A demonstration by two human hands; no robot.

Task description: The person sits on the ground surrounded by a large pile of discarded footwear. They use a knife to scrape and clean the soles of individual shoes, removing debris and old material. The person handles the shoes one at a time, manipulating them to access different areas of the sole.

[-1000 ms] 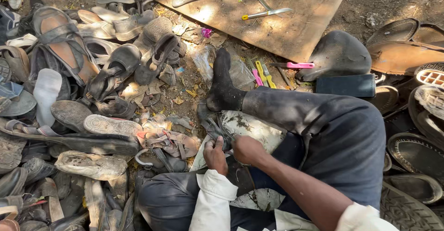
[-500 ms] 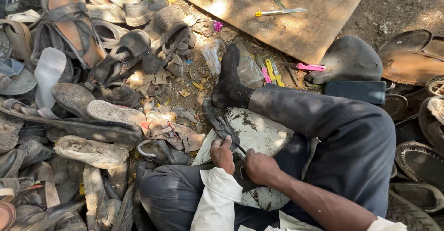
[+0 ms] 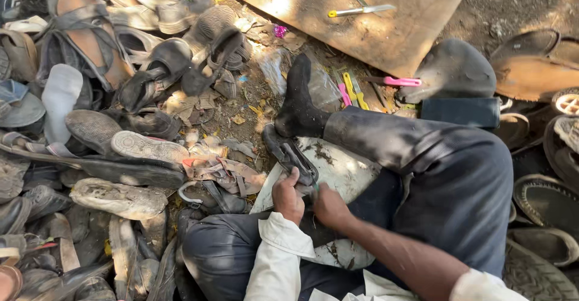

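Note:
I sit on the ground with a black sandal [image 3: 291, 152] lying on a pale, dirty sheet [image 3: 344, 168] across my lap. My left hand [image 3: 287, 197] grips the near end of the sandal from the left side. My right hand [image 3: 329, 204] presses against the sandal's near end from the right, fingers closed; any tool in it is hidden. Both hands touch each other over the sandal. My right leg in dark trousers [image 3: 422, 156] stretches forward, the foot in a black sock [image 3: 300, 99].
A heap of worn sandals and shoes [image 3: 102, 102] covers the ground on the left. A wooden board [image 3: 362, 11] with a yellow-handled tool [image 3: 360, 11] lies ahead. A black iron last [image 3: 452, 72], pink and yellow tools [image 3: 353, 90] and soles [image 3: 537, 66] lie right.
The view has shifted downward a little. My hands have moved slightly to the right on the sandal and closer together; the sandal stays on my lap.

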